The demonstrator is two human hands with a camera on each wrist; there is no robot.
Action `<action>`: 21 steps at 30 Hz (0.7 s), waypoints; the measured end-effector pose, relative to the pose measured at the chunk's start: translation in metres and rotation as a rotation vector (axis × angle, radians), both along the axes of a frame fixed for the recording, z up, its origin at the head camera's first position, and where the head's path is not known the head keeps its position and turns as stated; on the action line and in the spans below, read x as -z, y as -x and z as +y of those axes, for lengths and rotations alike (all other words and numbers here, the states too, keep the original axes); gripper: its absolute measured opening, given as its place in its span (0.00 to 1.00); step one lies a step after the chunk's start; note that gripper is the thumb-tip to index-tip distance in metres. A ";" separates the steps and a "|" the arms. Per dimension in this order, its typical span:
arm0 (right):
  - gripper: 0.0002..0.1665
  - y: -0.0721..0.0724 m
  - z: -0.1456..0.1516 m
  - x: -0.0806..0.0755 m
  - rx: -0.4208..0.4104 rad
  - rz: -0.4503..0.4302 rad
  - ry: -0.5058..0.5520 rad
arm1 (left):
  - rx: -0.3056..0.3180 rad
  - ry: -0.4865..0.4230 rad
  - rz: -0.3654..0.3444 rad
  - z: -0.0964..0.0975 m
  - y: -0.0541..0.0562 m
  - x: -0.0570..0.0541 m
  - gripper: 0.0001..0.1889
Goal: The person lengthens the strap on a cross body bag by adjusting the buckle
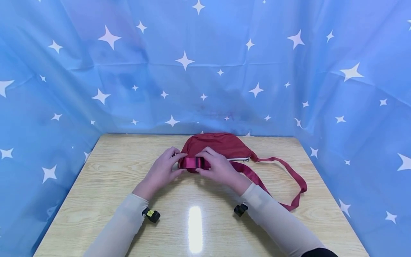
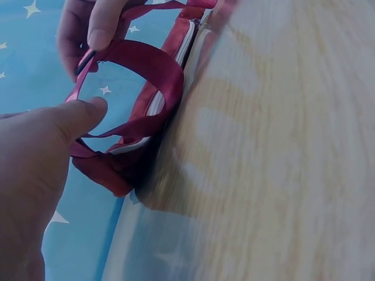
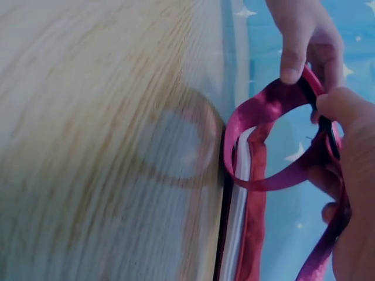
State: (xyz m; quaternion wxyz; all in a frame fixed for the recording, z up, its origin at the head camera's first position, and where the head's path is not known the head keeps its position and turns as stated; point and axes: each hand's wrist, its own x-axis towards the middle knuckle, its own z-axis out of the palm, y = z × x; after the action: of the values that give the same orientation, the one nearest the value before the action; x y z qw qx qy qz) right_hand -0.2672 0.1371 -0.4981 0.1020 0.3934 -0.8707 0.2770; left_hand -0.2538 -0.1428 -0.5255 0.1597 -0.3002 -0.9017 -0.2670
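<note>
A dark red waist bag (image 1: 216,142) lies at the table's back edge, its pale zipper (image 1: 239,158) facing the front. Before it, my left hand (image 1: 163,168) pinches one end of a raised stretch of its red strap (image 1: 190,163) between thumb and fingers. My right hand (image 1: 219,169) grips the same strap at a black slider buckle (image 3: 333,137), thumb against it. Below the hands the strap bows into a round loop (image 2: 164,73), seen in both wrist views. Fingertips of the left hand are partly hidden behind the strap.
The rest of the strap (image 1: 297,175) trails across the wooden table (image 1: 128,150) to the right in a wide curve. A blue curtain with white stars (image 1: 205,71) hangs behind and at both sides. A bright light reflection shows on the table front.
</note>
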 end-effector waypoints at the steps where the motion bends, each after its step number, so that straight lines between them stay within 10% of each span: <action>1: 0.28 0.000 0.001 -0.001 -0.001 0.000 0.003 | 0.003 0.002 -0.004 -0.001 0.000 -0.001 0.31; 11: 0.27 -0.001 0.018 -0.010 0.032 -0.013 0.003 | 0.012 0.019 0.002 -0.015 0.007 -0.005 0.31; 21: 0.27 -0.002 0.039 -0.003 0.082 -0.054 -0.062 | -0.053 0.052 -0.160 -0.029 0.004 -0.005 0.31</action>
State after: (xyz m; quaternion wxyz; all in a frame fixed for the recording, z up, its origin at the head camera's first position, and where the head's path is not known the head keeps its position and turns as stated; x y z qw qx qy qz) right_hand -0.2655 0.1758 -0.4948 0.0773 0.3529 -0.8966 0.2561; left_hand -0.2577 -0.1721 -0.5206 0.0864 -0.2581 -0.9257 -0.2625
